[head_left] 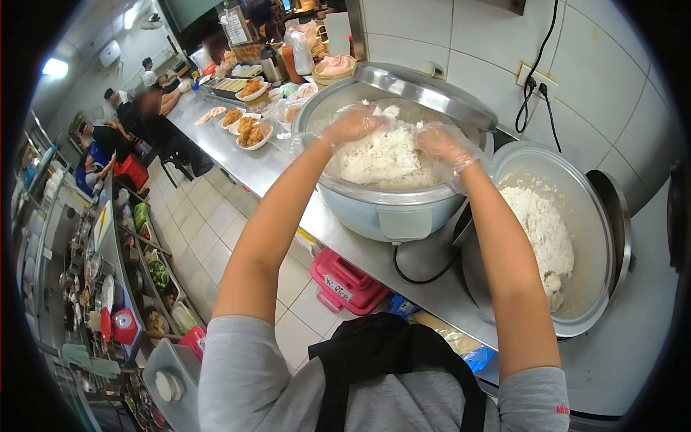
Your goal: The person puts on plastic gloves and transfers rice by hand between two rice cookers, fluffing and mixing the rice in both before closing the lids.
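Note:
A large pale-blue rice cooker stands on the steel counter, its lid tipped up at the back. It is full of white cooked rice. Both my hands wear clear plastic gloves and are down in the rice. My left hand presses on the left side of the mound. My right hand grips the right side. A clump of rice lies gathered between the two hands.
To the right a tilted metal pot holds more rice. Plates of fried food and containers sit farther along the counter. A pink box lies on the floor below. People work at the far end. A plugged cord hangs on the wall.

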`<state>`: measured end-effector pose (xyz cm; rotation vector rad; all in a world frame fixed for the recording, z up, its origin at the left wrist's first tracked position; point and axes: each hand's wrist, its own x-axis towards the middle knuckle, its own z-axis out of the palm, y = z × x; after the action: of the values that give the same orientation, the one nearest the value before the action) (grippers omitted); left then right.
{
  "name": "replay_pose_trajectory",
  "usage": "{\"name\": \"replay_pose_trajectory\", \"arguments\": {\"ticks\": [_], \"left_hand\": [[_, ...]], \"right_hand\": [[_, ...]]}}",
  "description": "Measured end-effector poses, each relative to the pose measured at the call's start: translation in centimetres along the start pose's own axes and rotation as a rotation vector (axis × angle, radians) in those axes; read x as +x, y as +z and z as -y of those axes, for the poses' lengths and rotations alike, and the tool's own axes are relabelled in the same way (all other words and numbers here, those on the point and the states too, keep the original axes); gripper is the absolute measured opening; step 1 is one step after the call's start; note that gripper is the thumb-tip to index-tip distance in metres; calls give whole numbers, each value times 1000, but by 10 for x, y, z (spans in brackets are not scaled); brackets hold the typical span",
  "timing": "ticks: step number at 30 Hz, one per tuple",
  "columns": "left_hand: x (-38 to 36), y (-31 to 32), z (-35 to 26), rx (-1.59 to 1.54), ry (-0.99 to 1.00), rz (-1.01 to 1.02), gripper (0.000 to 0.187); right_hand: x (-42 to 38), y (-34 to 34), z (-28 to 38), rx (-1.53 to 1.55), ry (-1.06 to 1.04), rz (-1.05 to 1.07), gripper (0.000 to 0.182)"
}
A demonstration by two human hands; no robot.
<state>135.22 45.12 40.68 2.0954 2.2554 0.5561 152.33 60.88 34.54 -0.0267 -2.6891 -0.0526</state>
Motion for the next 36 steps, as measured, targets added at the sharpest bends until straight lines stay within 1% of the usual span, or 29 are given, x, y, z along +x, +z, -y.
{"name": "replay_pose_trajectory", "arguments": {"ticks": [1, 2, 4, 5, 7, 8, 10, 12, 14, 15, 16, 17, 18, 19, 20, 21, 22, 23, 24, 26, 27, 28, 29, 30, 31, 32, 33, 35, 36], "left_hand": [[-1, -6, -4, 19, -113, 100, 63], [-3, -1, 0, 18, -115, 100, 63], [-12, 9, 8, -27, -75, -178, 59], [-14, 10, 6, -27, -83, -183, 59], [-13, 14, -2, 96, -72, -252, 46], [-14, 11, -9, 100, -90, -262, 46], [-16, 2, -25, -101, -198, -164, 46], [-18, 4, -29, 40, -240, -177, 48], [-17, 12, -32, -22, -238, -257, 59], [-20, 6, -40, -62, -276, -114, 68], [-24, 1, -49, -107, -307, 32, 79], [-31, 7, -54, -107, -316, 25, 79], [-38, 15, -60, 22, -227, 15, 89], [-42, 20, -63, 150, -137, 7, 100], [-37, 26, -60, 148, -143, 6, 100], [-31, 34, -56, 185, -94, 87, 103], [-24, 40, -51, 222, -43, 169, 106], [-21, 36, -51, 222, -45, 169, 106], [-17, 32, -51, 183, -61, 200, 105], [-11, 29, -51, 145, -77, 233, 104], [-9, 31, -49, 149, -90, 196, 101], [-7, 34, -48, 152, -103, 160, 97], [-4, 36, -45, 151, -100, 164, 97], [0, 37, -42, 115, -120, 134, 91], [5, 38, -39, 79, -137, 103, 86], [16, 59, -19, 39, -31, -36, 73], [18, 54, -21, 34, -15, -35, 73], [10, 45, -18, -17, -140, -167, 67], [3, 34, -21, -94, -193, -153, 65]], "right_hand": [[0, 2, -7, 252, 58, 80, 30], [-3, 0, -6, 253, 56, 82, 30], [-10, -3, -2, 363, 318, -133, 38], [-8, -14, 3, 365, 309, -130, 38], [3, -37, 14, 298, 547, 87, 47], [4, -34, 16, 301, 526, 93, 47], [1, -29, 12, 460, 641, 170, 46], [3, -39, 23, 236, 595, 177, 46], [-2, -16, 13, 340, 575, 61, 52], [-3, -16, 14, 342, 551, 65, 52], [-6, -17, 13, 316, 530, 163, 54], [-7, -21, 15, 288, 515, 260, 57], [-6, -28, 17, 288, 506, 264, 57], [-6, -37, 19, 365, 488, 345, 58], [-7, -40, 20, 440, 471, 428, 59], [-11, -38, 19, 441, 467, 432, 59], [-17, -34, 16, 744, 582, 369, 62], [-21, -35, 19, 1048, 693, 294, 69], [-25, -36, 20, 1050, 693, 293, 69], [-30, -46, 26, 1509, 818, 168, 71], [-27, -52, 37, 1512, 820, 167, 71], [-21, -57, 52, 1167, 811, 246, 70], [-16, -60, 61, 822, 788, 317, 70], [-14, -60, 63, 821, 795, 315, 70], [-10, -61, 62, 754, 699, 404, 70], [-8, -62, 58, 683, 605, 489, 70], [-7, -59, 52, 677, 621, 482, 70], [-10, -43, 33, 626, 513, 416, 71], [-12, -34, 25, 618, 538, 400, 71]]}}
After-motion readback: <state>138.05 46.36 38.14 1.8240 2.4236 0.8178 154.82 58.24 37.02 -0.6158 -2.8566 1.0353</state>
